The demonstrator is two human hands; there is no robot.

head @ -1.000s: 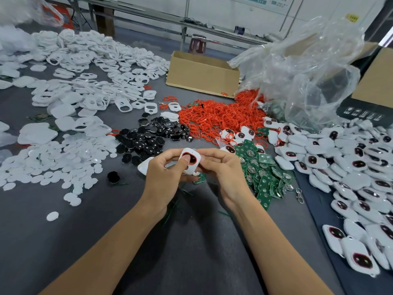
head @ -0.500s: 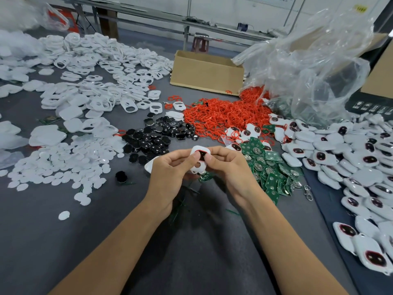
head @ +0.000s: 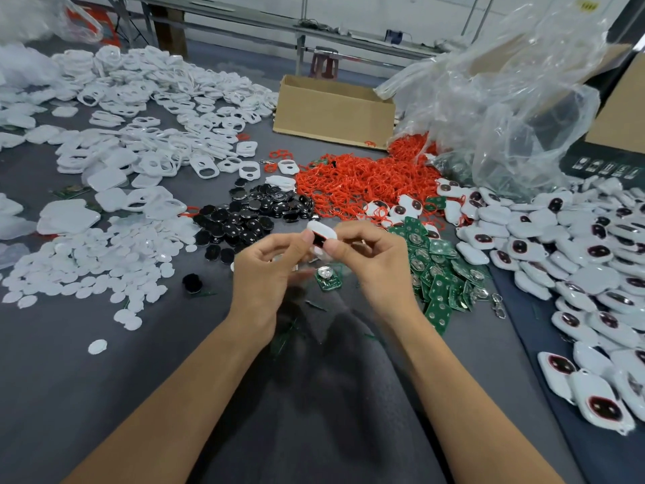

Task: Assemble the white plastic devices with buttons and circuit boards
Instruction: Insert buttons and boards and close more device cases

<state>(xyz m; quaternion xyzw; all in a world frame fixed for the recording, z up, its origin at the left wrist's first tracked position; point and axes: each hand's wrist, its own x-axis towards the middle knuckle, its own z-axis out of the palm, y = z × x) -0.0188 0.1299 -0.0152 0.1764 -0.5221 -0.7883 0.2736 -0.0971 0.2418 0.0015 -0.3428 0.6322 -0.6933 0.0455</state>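
Observation:
A white plastic shell [head: 323, 234] with a black button showing in its opening is held above the grey table. My left hand [head: 267, 270] pinches its left side with thumb and forefinger. My right hand [head: 375, 262] grips its right side, fingers curled over it. Directly below the hands lies one green circuit board [head: 328, 278]. A heap of green circuit boards [head: 439, 274] lies just right of my right hand. Black buttons [head: 249, 218] are piled just beyond my left hand.
Red rubber rings [head: 363, 179] are heaped behind the buttons. White shells [head: 146, 110] and white discs [head: 87, 260] cover the left. Finished white devices [head: 565, 253] fill the right side. A cardboard box [head: 331, 111] and a clear plastic bag [head: 502, 99] stand at the back.
Both hands have turned the shell between them, so it now stands more edge-on. The view has shifted slightly.

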